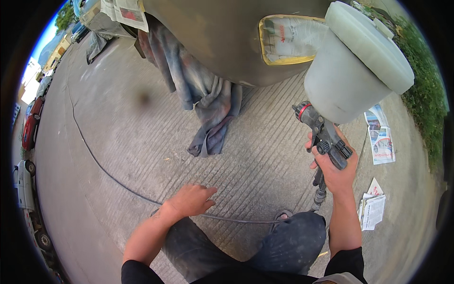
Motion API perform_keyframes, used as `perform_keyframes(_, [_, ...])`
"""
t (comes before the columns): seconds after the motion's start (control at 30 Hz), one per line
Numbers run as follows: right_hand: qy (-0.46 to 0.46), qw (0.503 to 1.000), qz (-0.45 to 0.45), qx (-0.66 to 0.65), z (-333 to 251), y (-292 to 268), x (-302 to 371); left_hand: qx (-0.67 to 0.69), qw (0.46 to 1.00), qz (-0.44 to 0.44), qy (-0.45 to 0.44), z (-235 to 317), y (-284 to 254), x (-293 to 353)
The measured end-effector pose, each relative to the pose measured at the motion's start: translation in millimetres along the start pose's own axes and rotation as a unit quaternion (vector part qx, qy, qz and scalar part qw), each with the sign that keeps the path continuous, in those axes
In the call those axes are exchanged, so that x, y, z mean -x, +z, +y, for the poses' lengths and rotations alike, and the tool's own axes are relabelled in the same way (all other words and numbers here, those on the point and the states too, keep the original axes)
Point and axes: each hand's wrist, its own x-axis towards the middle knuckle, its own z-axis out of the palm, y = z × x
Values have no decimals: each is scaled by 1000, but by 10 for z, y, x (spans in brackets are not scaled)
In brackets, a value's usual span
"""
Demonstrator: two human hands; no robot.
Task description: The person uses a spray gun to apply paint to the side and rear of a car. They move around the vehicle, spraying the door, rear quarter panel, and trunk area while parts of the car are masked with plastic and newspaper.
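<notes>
My right hand (333, 165) grips a dark metal spray gun (321, 135) with a big white plastic cup (352, 66) on top, held upright near a grey-brown car body panel (222, 38). A patch on the panel is masked with paper and yellow tape (288, 40). My left hand (191, 199) hangs free above the concrete with its fingers spread, holding nothing, just over the thin air hose (109, 175) that runs to the gun's base. My knees (288, 241) in dark trousers are below.
A grey-blue cloth (203, 99) drapes from the car onto the ribbed concrete (246, 161). Newspaper sheets (380, 142) and a folded stack (372, 210) lie at right beside a grass strip (425, 94). Parked cars (32, 124) line the far left.
</notes>
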Motion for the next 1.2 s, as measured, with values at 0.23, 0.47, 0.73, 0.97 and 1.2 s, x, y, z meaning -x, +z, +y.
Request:
perform_keyframes(0.23, [-159,981,107,-33,-540,121,15,53,999,7,-2,-180,259,198])
perform_keyframes(0.47, [-1,997,54,55,-117,177,351,29,999,38,15,-348,210,342])
perform_keyframes(0.73, [-76,996,49,-11,-218,276,307,37,998,37,31,-490,234,402])
perform_keyframes(0.97, [-128,967,222,-5,-515,42,-66,53,998,27,-3,-572,230,475])
perform_keyframes(1.2, [-130,983,70,-111,-559,87,-72,25,999,17,-21,-607,310,321])
